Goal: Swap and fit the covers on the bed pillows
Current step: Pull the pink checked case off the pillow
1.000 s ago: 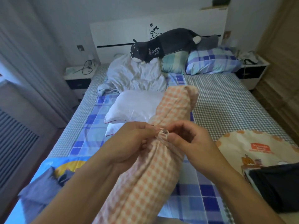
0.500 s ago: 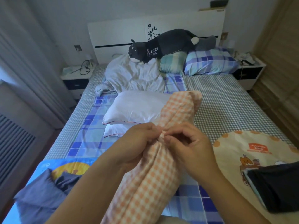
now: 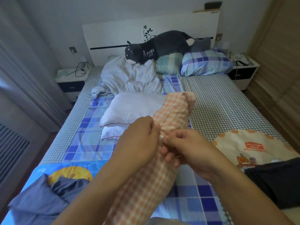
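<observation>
So both sets of fingertips are bunched right at the seam of the orange gingham pillowcase [image 3: 164,153]. The right hand [image 3: 190,148] has thumb and forefinger pinched on something tiny there, probably the zipper pull or a button, too small to tell. The left hand [image 3: 139,138] is curled in, gripping the fabric just beside it to keep the seam taut.

What's different from a second ago: back then a small metallic bit showed between the fingers. Now it's covered, the hands have crept a bit up the seam and closed tighter together. My read is the closure is getting done up, so this cover is basically on and just being fastened.

The cased pillow itself is rolled long and plump, tilted up from the person's lap out over the blue plaid sheet [image 3: 84,142], its far end flopped next to two bare white pillows [image 3: 129,109] stacked mid-bed. Those look like they're next.
</observation>
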